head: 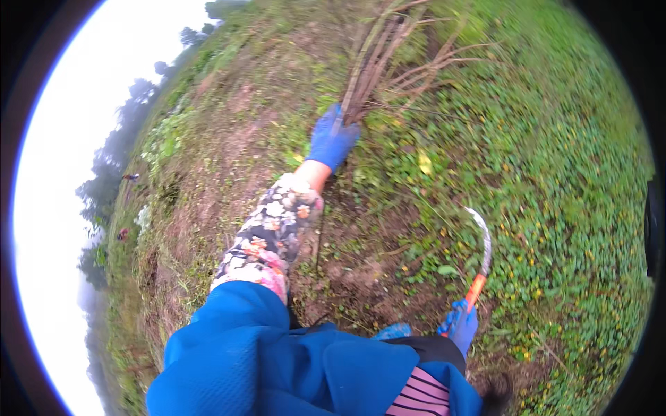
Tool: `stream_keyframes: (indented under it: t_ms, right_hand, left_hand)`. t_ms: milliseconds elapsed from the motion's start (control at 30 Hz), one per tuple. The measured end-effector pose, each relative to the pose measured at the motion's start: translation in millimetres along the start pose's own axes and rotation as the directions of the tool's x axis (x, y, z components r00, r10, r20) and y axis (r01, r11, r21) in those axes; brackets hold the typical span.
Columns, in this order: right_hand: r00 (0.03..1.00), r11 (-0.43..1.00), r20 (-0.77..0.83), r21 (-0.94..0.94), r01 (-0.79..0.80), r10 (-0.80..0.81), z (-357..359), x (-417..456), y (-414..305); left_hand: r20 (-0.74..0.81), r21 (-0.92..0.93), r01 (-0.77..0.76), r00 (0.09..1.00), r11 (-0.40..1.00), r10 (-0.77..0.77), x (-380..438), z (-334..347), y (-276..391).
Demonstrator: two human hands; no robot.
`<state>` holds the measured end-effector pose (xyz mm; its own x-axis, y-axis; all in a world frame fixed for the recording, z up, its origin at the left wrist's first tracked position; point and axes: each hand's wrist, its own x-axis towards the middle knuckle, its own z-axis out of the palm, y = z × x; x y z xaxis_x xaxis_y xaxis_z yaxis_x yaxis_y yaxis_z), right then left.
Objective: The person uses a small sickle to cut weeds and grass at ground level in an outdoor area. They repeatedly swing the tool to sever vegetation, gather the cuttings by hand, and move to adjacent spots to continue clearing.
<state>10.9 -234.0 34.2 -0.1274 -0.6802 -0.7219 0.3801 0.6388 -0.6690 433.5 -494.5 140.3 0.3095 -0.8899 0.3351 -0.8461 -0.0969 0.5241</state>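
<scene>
My left hand, in a blue glove, is stretched out in front and grips a bundle of cut brown stems. The stems fan out away from me, and their far ends are blurred. A floral sleeve covers that forearm. Low on the right, my right hand, also in a blue glove, is closed around the orange handle of a sickle. The sickle's curved silvery blade points away from me over low leafy plants, apart from the stems.
Bare brown soil with scattered weeds lies before me. Dense green ground cover with small yellow flowers spreads to the right. A blue shoe or cover shows beside my dark trouser leg. Misty trees and small distant figures stand at left.
</scene>
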Motion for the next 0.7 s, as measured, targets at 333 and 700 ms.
stream_keyframes:
  t_ms: [333, 700]
  right_hand:
    - [0.986, 0.959, -0.023, -0.238, 0.156, -0.166, 42.4, -18.7, 8.3]
    - [0.963, 0.783, -0.019, -0.587, 0.205, -0.267, 145.7, -31.7, 23.2]
  left_hand:
    - [-0.573, -0.096, -0.118, 0.818, 0.988, 0.042, 52.1, -206.3, -104.1]
    - [-0.718, -0.222, 0.473, 0.512, 0.853, -0.471, -108.6, -431.3, -401.0]
